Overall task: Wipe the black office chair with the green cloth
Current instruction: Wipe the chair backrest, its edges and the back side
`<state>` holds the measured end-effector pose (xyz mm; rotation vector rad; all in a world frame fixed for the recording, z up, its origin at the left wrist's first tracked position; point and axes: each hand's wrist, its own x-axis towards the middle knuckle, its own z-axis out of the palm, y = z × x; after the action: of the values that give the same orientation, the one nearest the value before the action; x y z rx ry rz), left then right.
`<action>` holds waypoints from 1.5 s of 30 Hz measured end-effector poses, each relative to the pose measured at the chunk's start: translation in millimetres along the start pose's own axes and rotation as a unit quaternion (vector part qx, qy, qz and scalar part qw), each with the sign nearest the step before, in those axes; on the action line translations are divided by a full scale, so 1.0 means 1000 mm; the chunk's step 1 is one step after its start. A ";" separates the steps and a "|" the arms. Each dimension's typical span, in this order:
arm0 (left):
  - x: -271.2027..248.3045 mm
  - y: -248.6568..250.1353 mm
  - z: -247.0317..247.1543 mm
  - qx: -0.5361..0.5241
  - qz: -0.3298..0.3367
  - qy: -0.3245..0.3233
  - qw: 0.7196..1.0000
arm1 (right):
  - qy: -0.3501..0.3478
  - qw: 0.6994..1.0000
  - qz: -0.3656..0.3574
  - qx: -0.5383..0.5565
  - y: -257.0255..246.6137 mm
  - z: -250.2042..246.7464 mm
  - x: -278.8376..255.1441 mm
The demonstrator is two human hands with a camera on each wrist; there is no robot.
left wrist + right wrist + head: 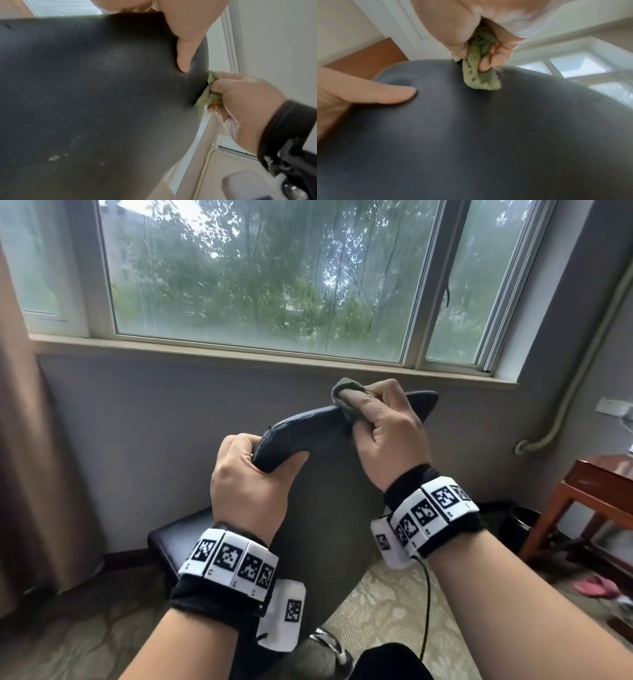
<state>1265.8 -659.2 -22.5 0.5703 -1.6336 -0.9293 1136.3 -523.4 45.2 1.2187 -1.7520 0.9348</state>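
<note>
Over on the left, the left hand is clamped on the top left corner of the black office chair, thumb on the near face of the backrest and fingers curled over the top edge, steadying it. Moving right along that top edge, the right hand has the green cloth bunched tight in its fingers and pressed onto the rim, so this looks like the wiping itself, at work on the crest of the backrest. The next move, I'd say, calls for dragging the cloth on along the edge toward the right corner, then down the broad back panel, with the left hand holding the chair firm so it can't swivel. The left wrist view adds pale scuffs low on the panel, hidden from the head camera. The right wrist view shows the cloth's ragged hem hanging below the fingers, flat on the leather.
</note>
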 end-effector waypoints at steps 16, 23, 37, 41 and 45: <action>0.004 0.025 -0.015 0.038 -0.045 -0.048 0.997 | 0.075 0.994 0.079 0.010 0.015 0.011 0.009; 0.038 0.074 -0.024 0.161 0.007 -0.213 0.964 | 0.054 0.993 0.095 0.034 0.066 0.000 0.013; 0.095 0.082 0.035 -0.040 -0.041 -0.485 0.873 | 0.078 0.865 0.356 0.344 0.151 -0.016 0.044; 0.130 0.067 0.082 -0.063 -0.036 -0.548 0.833 | 0.118 0.868 0.371 0.309 0.195 -0.010 0.056; 0.155 0.050 0.130 -0.052 -0.017 -0.596 0.801 | 0.068 0.894 0.363 0.253 0.224 -0.005 0.071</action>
<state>1104.8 -714.0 98.5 -0.1786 -2.6382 -1.5478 907.4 -485.7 82.4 0.7319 -1.9378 1.9590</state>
